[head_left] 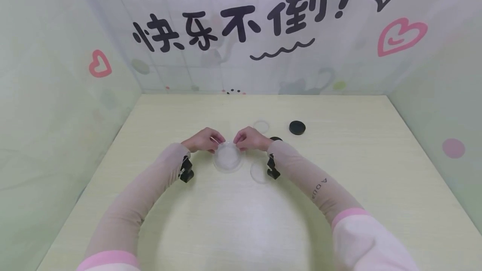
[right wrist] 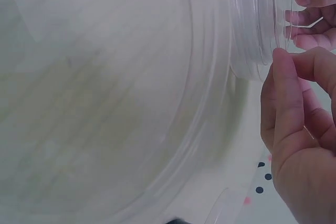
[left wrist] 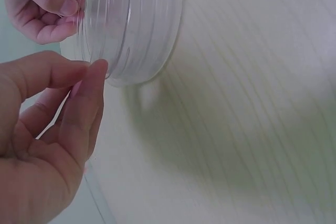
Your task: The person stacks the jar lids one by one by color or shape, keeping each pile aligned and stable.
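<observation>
A stack of clear round plastic dishes (head_left: 228,161), much like petri dishes, stands on the pale table between the two hands. My left hand (head_left: 205,140) pinches the rim of the top piece with thumb and fingertips, from the far left side. On the far right side my right hand (head_left: 251,138) pinches that same rim. Seen from the left wrist, the ridged walls of the stacked dishes (left wrist: 142,30) lie one above another. How many layers there are is hard to tell. Both palms are off the table.
Near the right wrist lies a separate clear round dish (head_left: 257,173); it looms large in the right wrist view. Beyond the right hand is a clear ring-like piece (head_left: 261,126). One black disc (head_left: 297,127) lies farther right; another black disc (head_left: 276,139) is mostly hidden.
</observation>
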Motion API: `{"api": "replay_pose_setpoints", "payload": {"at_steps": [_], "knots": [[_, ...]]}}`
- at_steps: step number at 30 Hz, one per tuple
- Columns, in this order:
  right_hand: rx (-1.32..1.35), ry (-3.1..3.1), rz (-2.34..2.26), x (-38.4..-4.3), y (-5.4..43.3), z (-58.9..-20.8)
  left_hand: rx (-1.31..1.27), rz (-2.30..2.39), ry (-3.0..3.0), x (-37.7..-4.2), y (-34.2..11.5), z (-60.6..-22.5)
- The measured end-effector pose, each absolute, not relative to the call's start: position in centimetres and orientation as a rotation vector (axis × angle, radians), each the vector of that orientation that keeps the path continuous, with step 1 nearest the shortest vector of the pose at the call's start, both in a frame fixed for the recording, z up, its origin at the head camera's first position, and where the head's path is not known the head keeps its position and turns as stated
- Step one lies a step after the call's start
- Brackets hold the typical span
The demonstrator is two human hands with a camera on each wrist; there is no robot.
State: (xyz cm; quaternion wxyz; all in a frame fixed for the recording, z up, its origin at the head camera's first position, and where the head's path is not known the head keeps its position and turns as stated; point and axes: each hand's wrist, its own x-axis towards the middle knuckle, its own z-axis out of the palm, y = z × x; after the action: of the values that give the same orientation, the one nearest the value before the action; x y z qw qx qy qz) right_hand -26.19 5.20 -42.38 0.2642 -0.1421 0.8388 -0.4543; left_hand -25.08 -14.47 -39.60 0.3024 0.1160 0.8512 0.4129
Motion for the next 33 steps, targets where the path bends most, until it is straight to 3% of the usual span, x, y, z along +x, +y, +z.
{"api": "replay_pose_setpoints", "payload": {"at_steps": [33], "knots": [[-0.441,2.221,-1.299,-26.53,6.06,-42.25,0.308,1.096,2.299,-25.93,-14.5,-39.83]]}}
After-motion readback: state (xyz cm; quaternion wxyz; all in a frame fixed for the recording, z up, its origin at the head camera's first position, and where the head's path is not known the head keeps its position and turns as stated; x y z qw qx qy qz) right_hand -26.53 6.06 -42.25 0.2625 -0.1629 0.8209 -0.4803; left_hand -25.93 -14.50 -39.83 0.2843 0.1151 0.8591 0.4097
